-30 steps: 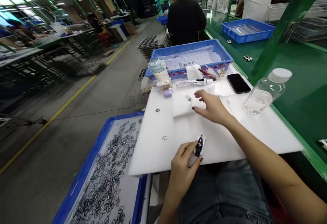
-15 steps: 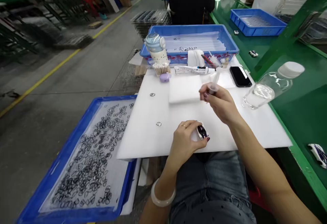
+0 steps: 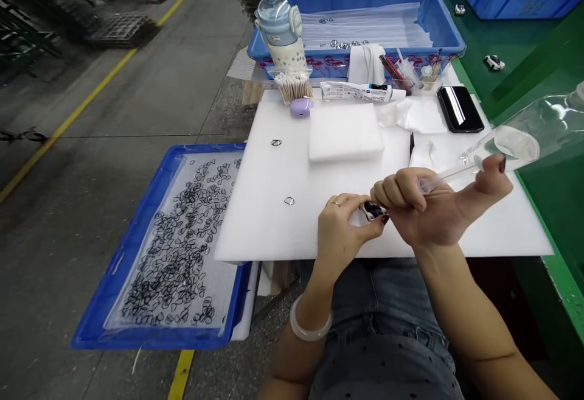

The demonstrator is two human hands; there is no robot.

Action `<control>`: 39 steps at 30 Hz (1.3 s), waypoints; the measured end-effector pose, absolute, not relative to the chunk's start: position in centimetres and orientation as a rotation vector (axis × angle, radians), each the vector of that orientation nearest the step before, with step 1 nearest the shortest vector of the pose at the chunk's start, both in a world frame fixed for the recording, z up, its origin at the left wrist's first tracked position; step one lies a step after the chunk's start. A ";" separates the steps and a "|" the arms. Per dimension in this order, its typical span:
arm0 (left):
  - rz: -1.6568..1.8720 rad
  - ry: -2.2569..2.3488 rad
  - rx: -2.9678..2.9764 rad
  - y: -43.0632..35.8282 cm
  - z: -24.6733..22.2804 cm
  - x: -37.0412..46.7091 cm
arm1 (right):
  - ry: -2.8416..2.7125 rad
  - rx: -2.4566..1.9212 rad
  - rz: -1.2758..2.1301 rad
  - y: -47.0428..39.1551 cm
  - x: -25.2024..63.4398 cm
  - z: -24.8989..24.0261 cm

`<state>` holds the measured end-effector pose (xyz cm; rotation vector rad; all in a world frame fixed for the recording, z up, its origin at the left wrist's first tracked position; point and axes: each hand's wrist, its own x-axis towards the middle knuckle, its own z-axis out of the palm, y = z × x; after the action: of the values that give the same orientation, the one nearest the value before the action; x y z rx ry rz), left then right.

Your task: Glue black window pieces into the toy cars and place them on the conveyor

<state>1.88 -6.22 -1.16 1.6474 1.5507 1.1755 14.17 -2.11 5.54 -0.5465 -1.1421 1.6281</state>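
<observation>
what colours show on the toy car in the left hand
White and black on the toy car in the left hand, seen in the head view.

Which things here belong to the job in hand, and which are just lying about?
In the job:
- small toy car, held in the left hand
- clear syringe, held in the right hand
- probably the dark-edged pieces on the white board

Seemingly just lying about:
- black phone
- blue-lidded bottle
- purple case
</observation>
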 end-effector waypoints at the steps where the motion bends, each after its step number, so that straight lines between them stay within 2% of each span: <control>1: 1.178 1.549 1.650 -6.2 -1.1 1.9 | -1.146 -0.546 1.629 -2.1 14.1 5.4; 39: 1.208 1.545 1.687 -6.2 -1.5 1.9 | -1.213 -0.639 1.511 -2.7 13.6 5.7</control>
<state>1.95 -6.17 -1.54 1.6868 1.5447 1.2076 13.62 -2.74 5.65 -0.6394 -1.2134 1.5113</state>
